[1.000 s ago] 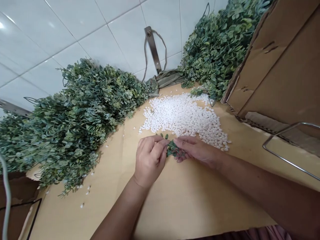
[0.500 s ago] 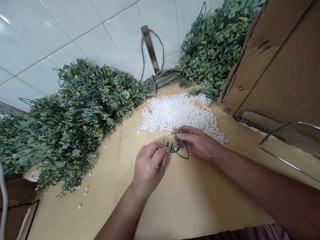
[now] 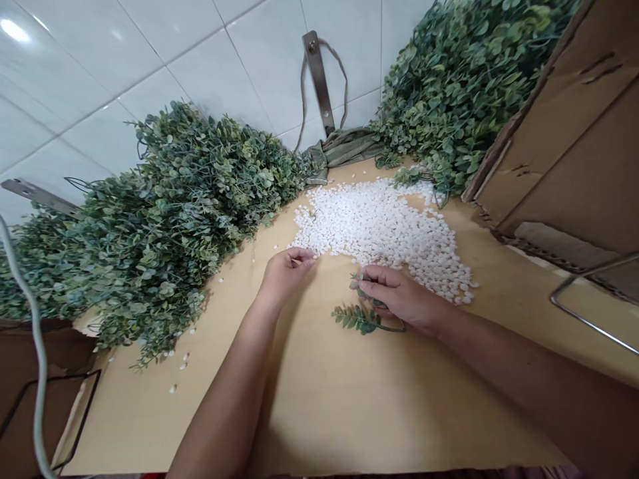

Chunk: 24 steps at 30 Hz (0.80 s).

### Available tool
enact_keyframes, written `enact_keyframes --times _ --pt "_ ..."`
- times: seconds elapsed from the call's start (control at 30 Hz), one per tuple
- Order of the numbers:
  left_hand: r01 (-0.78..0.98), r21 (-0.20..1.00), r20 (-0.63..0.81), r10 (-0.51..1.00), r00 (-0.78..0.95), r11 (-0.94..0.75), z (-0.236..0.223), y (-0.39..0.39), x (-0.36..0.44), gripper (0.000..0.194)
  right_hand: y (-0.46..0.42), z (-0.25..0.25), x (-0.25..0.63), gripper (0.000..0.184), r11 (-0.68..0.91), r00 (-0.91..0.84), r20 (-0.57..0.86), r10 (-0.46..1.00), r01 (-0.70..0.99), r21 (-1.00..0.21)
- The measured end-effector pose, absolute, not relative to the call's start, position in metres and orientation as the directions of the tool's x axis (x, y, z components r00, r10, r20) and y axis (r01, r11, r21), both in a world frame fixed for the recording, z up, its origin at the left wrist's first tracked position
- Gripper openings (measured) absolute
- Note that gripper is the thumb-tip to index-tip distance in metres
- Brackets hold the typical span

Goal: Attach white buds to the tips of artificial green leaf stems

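Note:
A sprig of artificial green leaves (image 3: 355, 318) is pinched in my right hand (image 3: 399, 293). Its leafy end hangs out to the left below the fingers, and its thin stem bends round under the palm. My left hand (image 3: 287, 273) is at the near left edge of a spread of small white pieces (image 3: 369, 223). Thumb and fingertips are drawn together there, beside the closest pieces; whether one is between them I cannot make out.
Bushy heaps of artificial foliage stand at left (image 3: 164, 219) and back right (image 3: 449, 100). A cardboard box (image 3: 574, 146) rises on the right, with a metal wire handle (image 3: 594, 329) near it. A white cable (image 3: 32, 306) hangs at far left. Tiled wall (image 3: 200, 80) lies behind.
My left hand has let go of the sprig and moved up and left to the white pieces. The right hand keeps the sprig, whose leafy end now hangs free. The view has shifted slightly.

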<state>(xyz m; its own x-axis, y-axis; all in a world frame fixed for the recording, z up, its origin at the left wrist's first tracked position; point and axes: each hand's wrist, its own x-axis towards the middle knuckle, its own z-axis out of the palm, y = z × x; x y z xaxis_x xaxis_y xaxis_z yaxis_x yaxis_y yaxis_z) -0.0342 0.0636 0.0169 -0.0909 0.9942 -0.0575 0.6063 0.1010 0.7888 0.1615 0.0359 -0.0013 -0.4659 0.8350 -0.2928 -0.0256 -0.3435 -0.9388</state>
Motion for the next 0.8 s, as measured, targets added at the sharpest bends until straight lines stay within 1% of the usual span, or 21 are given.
enact_keyframes --times 0.07,0.13,0.17,0.2,0.23,0.27,0.3,0.33,0.37,0.43,0.47,0.53,0.63,0.8 --pt "0.740 0.666 0.015 0.991 -0.133 0.090 0.006 0.074 -0.033 0.011 0.035 -0.003 0.161 0.016 -0.196 -0.489 -0.202 0.848 0.065 -0.978" --pt "0.851 0.523 0.098 0.988 -0.120 0.052 -0.001 0.079 -0.030 0.010 0.034 -0.003 0.161 0.018 -0.051 -0.505 -0.124 0.854 0.158 -0.986" --pt "0.882 0.469 0.129 0.986 -0.108 0.035 -0.002 0.080 -0.029 0.011 0.034 -0.003 0.162 0.020 0.009 -0.513 -0.093 0.853 0.194 -0.981" --pt "0.897 0.441 0.152 0.983 -0.101 0.024 -0.003 0.081 -0.028 0.011 0.034 -0.002 0.162 0.021 0.058 -0.524 -0.068 0.849 0.220 -0.974" --pt "0.897 0.443 0.161 0.982 -0.102 0.020 -0.004 0.082 -0.027 0.011 0.034 -0.001 0.163 0.023 0.094 -0.533 -0.048 0.845 0.237 -0.967" --pt "0.878 0.478 0.155 0.982 -0.110 0.023 -0.003 0.082 -0.027 0.010 0.034 -0.001 0.163 0.024 0.119 -0.543 -0.036 0.839 0.247 -0.962" --pt "0.836 0.547 0.135 0.982 -0.130 0.036 -0.002 0.081 -0.027 0.008 0.034 -0.001 0.163 0.025 0.135 -0.550 -0.027 0.835 0.253 -0.958" --pt "0.765 0.641 0.100 0.983 -0.156 0.056 0.000 0.079 -0.026 0.006 0.035 -0.001 0.163 0.025 0.147 -0.552 -0.020 0.834 0.256 -0.956" --pt "0.661 0.746 0.048 0.983 -0.179 0.084 0.003 0.075 -0.025 0.003 0.035 -0.002 0.163 0.025 0.154 -0.549 -0.013 0.836 0.257 -0.954" --pt "0.377 0.914 -0.091 0.980 -0.176 0.153 0.011 0.065 -0.021 0.005 0.035 -0.005 0.162 0.026 0.166 -0.539 0.009 0.843 0.244 -0.956" --pt "0.236 0.953 -0.158 0.977 -0.141 0.188 0.015 0.057 -0.018 0.010 0.035 -0.007 0.162 0.026 0.171 -0.530 0.025 0.848 0.229 -0.958" --pt "0.034 0.962 -0.269 0.962 -0.055 0.271 0.021 0.042 -0.011 0.019 0.034 -0.010 0.160 0.029 0.175 -0.508 0.055 0.859 0.191 -0.966" --pt "-0.109 0.924 -0.368 0.930 -0.002 0.366 0.023 0.024 0.000 0.024 0.033 -0.012 0.159 0.030 0.174 -0.488 0.087 0.869 0.136 -0.975" --pt "-0.286 0.882 -0.400 0.916 -0.030 0.375 0.012 0.018 0.008 0.027 0.031 -0.010 0.158 0.027 0.160 -0.477 0.099 0.873 0.089 -0.983"
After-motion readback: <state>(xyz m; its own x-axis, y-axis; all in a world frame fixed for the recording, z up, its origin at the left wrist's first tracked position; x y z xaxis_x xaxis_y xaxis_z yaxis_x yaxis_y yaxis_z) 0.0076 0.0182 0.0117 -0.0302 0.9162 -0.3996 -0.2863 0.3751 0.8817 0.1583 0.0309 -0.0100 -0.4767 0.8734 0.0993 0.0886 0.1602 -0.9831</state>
